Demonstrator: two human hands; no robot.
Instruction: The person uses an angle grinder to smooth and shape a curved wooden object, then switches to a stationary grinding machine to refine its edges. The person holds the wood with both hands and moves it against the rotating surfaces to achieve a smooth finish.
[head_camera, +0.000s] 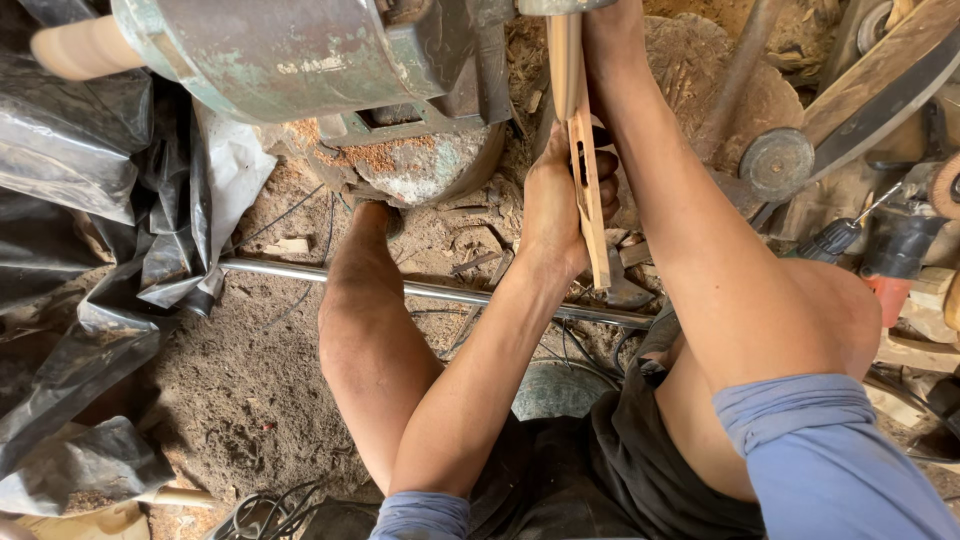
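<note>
Machine (300, 50), big, green, top of frame: landmark. Slat (585, 170) stands on edge just right of it, upper end going under machine's head. Left hand (555, 205) below machine, grip closed round slat's lower half. Right hand mostly out of frame; grip can't be told. Judgement: keep slat square w/ steady feed. Room: rod (420, 290) crosses below; drill (850, 235) far right; legs crowd the floor.

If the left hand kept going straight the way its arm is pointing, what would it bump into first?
Probably the greenish metal machine at the top. The left hand grips a thin wooden strip and points up the picture toward the machine's dark end. Depth is hard to judge, so it might slide past beside it.
</note>
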